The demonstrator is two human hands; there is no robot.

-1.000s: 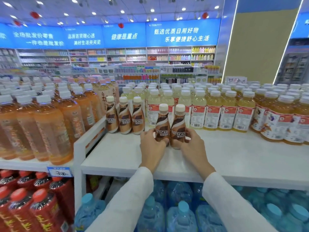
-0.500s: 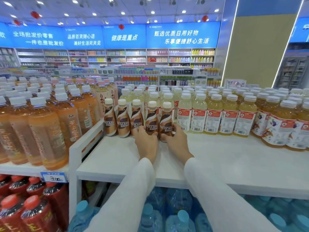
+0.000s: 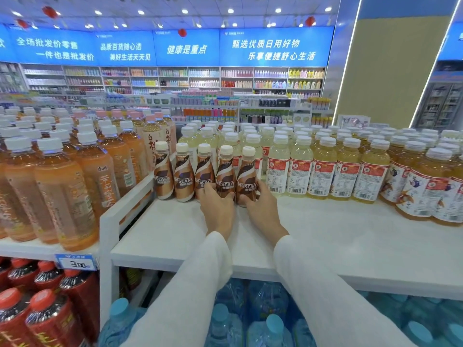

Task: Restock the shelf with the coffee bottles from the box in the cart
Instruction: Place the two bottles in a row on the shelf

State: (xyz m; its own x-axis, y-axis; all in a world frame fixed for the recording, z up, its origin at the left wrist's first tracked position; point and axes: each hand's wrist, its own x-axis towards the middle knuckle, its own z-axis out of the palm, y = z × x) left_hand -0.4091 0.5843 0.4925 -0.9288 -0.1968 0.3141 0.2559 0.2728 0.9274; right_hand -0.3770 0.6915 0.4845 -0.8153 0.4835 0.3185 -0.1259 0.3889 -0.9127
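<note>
- My left hand (image 3: 218,209) grips the lower part of the fourth bottle (image 3: 225,171) in a row of five coffee bottles (image 3: 184,179), fingers curled round its left side.
- My right hand (image 3: 263,211) grips the fifth bottle (image 3: 246,174) at the row's right end, fingers wrapped round its right side.
- Both held bottles stand upright on the white shelf (image 3: 338,236), just beside each other, brown labels facing me.
- The other three coffee bottles stand upright to their left, no hand on them. The first is near the shelf's white side rail (image 3: 125,206).
- Pale yellow drinks (image 3: 300,169) fill the back of the same shelf, directly behind the coffee row and just beside the fifth bottle on its right.
- Orange tea bottles (image 3: 62,191) crowd the neighbouring shelf on the left, above a blue price tag (image 3: 76,262).
- Red-capped bottles (image 3: 45,316) sit on the level below the tea, and blue-capped water bottles (image 3: 273,329) stand under the white shelf.
- My white sleeves (image 3: 200,284) reach in over the shelf's front edge.
</note>
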